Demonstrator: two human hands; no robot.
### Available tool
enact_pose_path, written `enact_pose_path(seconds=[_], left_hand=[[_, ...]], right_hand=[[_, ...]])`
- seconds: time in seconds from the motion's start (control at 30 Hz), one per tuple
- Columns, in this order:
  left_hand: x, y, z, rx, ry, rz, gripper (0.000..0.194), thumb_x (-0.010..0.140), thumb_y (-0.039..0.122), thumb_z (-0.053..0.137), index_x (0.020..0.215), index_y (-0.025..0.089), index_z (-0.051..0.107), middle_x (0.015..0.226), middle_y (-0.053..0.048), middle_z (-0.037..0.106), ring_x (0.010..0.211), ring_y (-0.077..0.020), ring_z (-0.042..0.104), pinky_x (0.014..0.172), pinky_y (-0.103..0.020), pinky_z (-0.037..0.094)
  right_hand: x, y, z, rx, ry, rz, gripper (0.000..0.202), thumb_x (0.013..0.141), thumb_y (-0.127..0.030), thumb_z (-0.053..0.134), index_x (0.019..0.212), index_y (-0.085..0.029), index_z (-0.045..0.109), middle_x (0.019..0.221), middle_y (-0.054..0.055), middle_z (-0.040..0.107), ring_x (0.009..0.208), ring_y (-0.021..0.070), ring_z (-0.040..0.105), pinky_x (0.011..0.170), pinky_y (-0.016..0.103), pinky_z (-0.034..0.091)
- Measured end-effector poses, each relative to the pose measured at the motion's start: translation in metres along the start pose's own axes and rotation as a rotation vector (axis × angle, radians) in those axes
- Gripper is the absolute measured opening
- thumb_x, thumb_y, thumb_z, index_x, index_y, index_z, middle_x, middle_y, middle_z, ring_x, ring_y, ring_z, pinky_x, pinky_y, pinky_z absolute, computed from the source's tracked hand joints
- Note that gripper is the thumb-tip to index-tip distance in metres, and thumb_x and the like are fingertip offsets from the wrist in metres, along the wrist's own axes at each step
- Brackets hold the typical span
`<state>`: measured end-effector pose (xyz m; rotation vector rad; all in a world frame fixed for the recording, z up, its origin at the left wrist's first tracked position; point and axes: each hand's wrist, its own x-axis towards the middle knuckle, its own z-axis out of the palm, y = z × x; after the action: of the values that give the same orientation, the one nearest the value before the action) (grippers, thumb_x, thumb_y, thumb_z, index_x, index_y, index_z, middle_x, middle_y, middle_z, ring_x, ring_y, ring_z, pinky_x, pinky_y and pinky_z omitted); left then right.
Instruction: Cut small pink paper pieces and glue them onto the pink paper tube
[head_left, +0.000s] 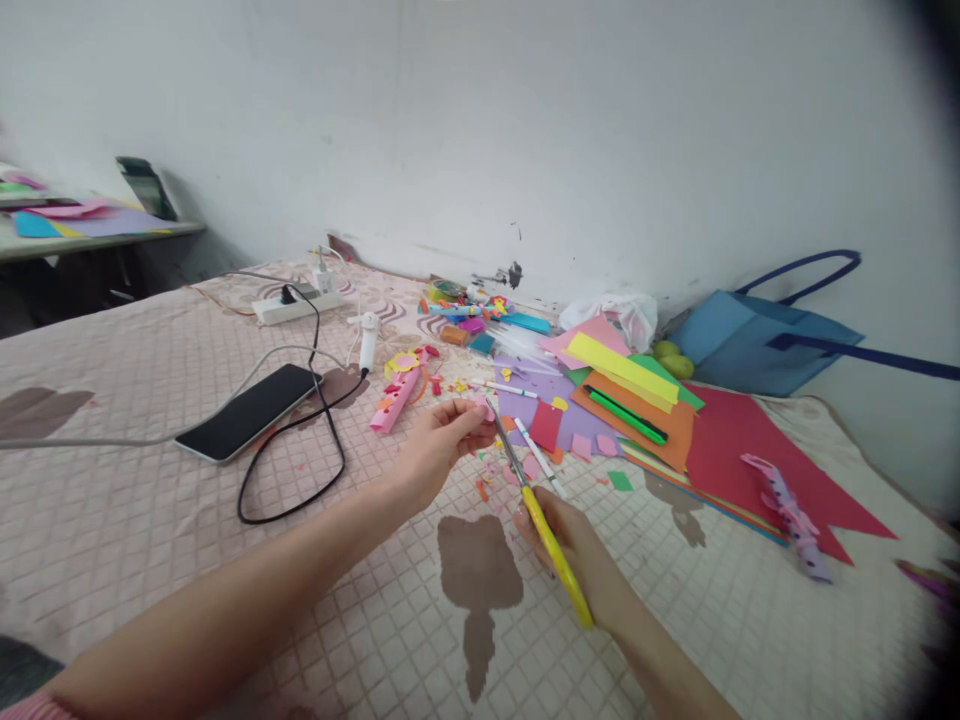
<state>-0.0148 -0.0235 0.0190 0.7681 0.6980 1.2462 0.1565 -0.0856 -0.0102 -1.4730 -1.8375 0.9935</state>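
Note:
In the head view my left hand point(454, 432) pinches a small pink piece of paper point(486, 408) between thumb and fingers. My right hand point(564, 530) is wrapped round the yellow handle of a pair of scissors point(551, 548). The metal blades point up and left, and their tips meet the pink paper at my left fingertips. Whether the paper lies between the blades I cannot tell. Small coloured paper scraps point(491, 470) lie under both hands. A white marker point(540, 456) rests just behind the scissors. Left of my left hand lies a decorated pink paper roll point(396, 400).
Stacked coloured paper point(724, 440) lies on the right, with a green pen point(626, 414) on top. A purple decorated roll point(791, 515) and a blue bag point(765, 340) are further right. A black phone-like slab point(251, 412), a looping black cable point(341, 465) and a power strip point(296, 306) occupy the left.

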Motion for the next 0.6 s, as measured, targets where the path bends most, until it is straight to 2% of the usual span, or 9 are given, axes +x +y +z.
enact_pose_path(seconds=[0.17, 0.37, 0.6], left_hand=[[0.0006, -0.0006, -0.0007, 0.011, -0.01, -0.012, 0.019, 0.072, 0.029, 0.068, 0.074, 0.012, 0.06, 0.073, -0.004, 0.065, 0.066, -0.0108, 0.06, 0.068, -0.025, 0.045], [0.0018, -0.0023, -0.001, -0.041, -0.032, -0.027, 0.015, 0.071, 0.025, 0.068, 0.072, 0.012, 0.06, 0.074, -0.005, 0.065, 0.068, -0.0117, 0.061, 0.071, -0.026, 0.046], [0.0027, -0.0028, -0.0031, -0.035, -0.031, -0.035, 0.016, 0.07, 0.026, 0.069, 0.072, 0.012, 0.06, 0.072, -0.004, 0.065, 0.066, -0.0115, 0.061, 0.068, -0.025, 0.045]], right_hand=[[0.0001, -0.0038, -0.0011, -0.01, -0.004, 0.001, 0.028, 0.079, -0.038, 0.055, 0.066, -0.02, 0.039, 0.061, -0.004, 0.038, 0.055, 0.0103, 0.032, 0.049, 0.022, 0.029], [-0.0005, -0.0051, -0.0007, 0.041, -0.022, 0.038, 0.03, 0.08, -0.043, 0.053, 0.067, -0.02, 0.038, 0.061, -0.004, 0.036, 0.052, 0.0091, 0.029, 0.043, 0.02, 0.026], [-0.0001, -0.0043, -0.0024, 0.001, -0.019, 0.024, 0.033, 0.079, -0.047, 0.052, 0.066, -0.02, 0.038, 0.062, -0.003, 0.038, 0.056, 0.0107, 0.031, 0.049, 0.022, 0.028]])
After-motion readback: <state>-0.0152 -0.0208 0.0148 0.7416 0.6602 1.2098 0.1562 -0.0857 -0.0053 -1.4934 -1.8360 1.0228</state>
